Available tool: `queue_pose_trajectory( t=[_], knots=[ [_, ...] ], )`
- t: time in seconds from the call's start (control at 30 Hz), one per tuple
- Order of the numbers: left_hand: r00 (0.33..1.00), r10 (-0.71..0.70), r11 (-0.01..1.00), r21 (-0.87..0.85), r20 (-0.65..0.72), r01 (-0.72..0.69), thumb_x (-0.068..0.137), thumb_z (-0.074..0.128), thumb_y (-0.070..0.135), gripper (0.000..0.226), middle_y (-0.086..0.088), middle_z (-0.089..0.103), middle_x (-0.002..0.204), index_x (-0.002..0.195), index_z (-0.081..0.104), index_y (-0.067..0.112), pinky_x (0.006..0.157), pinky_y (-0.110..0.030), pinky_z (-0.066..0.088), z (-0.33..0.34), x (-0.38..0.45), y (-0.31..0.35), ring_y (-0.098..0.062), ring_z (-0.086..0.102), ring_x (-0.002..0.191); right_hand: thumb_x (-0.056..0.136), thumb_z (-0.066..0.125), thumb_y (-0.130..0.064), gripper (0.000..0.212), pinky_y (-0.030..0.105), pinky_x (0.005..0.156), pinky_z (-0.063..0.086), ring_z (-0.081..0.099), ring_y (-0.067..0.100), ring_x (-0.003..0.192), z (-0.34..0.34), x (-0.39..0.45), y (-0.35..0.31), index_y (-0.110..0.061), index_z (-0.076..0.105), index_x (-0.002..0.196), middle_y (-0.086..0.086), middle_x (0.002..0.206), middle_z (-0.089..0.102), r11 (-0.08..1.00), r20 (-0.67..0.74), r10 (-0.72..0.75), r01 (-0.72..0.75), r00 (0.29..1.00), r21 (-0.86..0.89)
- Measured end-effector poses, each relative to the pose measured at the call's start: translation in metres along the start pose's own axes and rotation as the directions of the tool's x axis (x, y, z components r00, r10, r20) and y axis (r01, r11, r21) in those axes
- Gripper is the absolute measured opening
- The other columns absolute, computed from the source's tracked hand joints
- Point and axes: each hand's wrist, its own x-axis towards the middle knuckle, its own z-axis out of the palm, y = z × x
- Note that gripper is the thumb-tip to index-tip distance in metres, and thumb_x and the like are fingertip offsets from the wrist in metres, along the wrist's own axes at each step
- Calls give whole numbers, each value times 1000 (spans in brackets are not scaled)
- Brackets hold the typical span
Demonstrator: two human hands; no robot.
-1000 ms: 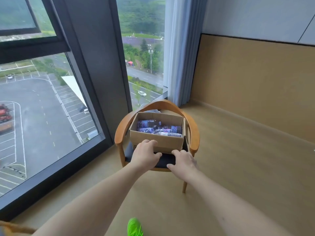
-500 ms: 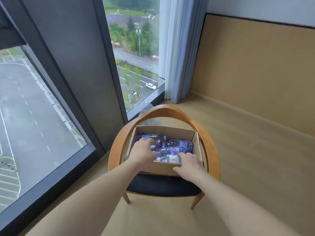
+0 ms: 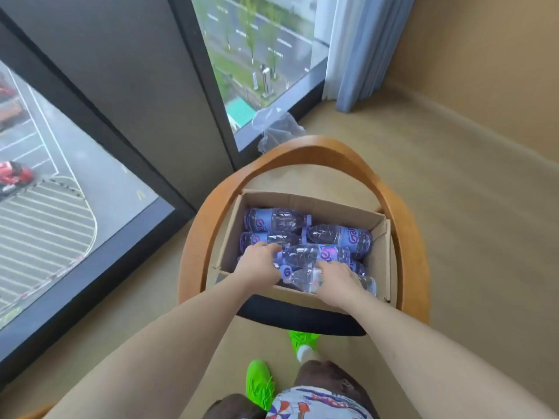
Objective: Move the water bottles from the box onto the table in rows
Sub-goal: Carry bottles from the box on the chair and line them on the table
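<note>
Cardboard box (image 3: 381, 261) sits on the wooden chair (image 3: 196, 237); both hands reach in, left hand (image 3: 260, 263) and right hand (image 3: 338, 281) each curling over clear purple-labelled bottles (image 3: 305, 258). Loosely piled, neighbours may roll or slip.

Box (image 3: 305, 204) is plain brown cardboard, matt, raw edges showing. Bottles (image 3: 317, 254) inside are clear glossy plastic with shiny purple labels and purple caps. Chair (image 3: 302, 149) has a smooth varnished wood frame with a bit of sheen, plus a dark matt seat pad. Floor (image 3: 453, 222) looks like matt beige carpet. Curtain (image 3: 354, 49) is pale blue cloth.
</note>
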Motion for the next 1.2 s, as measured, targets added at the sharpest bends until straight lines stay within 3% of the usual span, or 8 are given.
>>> queue_pose_trajectory(
  t=[0.23,0.4,0.5,0.67,0.77,0.93,1.07,1.2],
  knots=[
    [972,-4,960,274,236,-62,86,60,23,58,1,48,141,142,48,32,96,-48,49,22,44,-4,-28,39,129,85,54,-19,43,50,97,39,50,32,112,6,42,12,-21,45,127,8,121,51,992,210,-26,51,977,-114],
    [943,17,946,299,333,-123,86,60,24,49,1,51,138,134,55,34,99,-48,48,24,64,-11,-27,43,127,79,57,-12,36,53,97,40,45,30,94,9,59,12,-21,43,111,8,118,44,988,279,-52,91,959,-128],
    [920,56,938,296,388,-182,84,62,22,46,-4,56,131,129,57,30,99,-43,49,22,71,-14,-28,51,122,80,55,-8,21,54,98,39,45,35,109,5,64,10,-19,44,94,14,132,36,986,325,-33,83,945,-142],
    [942,114,932,296,316,-212,78,70,20,48,-6,62,117,125,59,27,88,-33,48,12,71,-14,-26,57,110,72,62,-4,27,34,68,41,43,27,91,-8,67,9,-16,46,90,9,114,41,987,320,-60,104,945,-121],
    [971,103,965,215,215,-150,72,77,17,51,-4,61,115,118,57,26,81,-32,48,4,65,-20,-25,56,107,67,66,-3,43,31,52,32,48,25,85,-13,63,12,-18,39,97,5,97,45,993,316,-73,99,946,-65],
    [998,-50,994,-96,32,53,57,82,17,56,2,60,102,105,54,30,74,-34,56,-8,49,-28,-19,59,90,62,77,-12,45,33,54,37,53,24,83,-27,56,5,-19,47,95,3,94,53,995,203,-81,91,976,-40],
    [972,-228,877,-448,-64,176,56,88,22,54,9,67,92,98,55,34,71,-34,63,-29,35,-33,-12,67,86,59,78,-22,48,30,64,44,61,30,94,-50,61,-17,-19,52,99,6,100,62,989,68,-125,119,990,86],
    [926,-343,736,-657,-159,160,54,89,25,54,11,66,93,97,57,34,70,-33,63,-60,10,-33,-8,65,88,52,85,-30,64,32,71,49,60,27,92,-83,65,-53,-18,48,103,5,100,60,948,-26,-109,111,994,299]
  ],
)
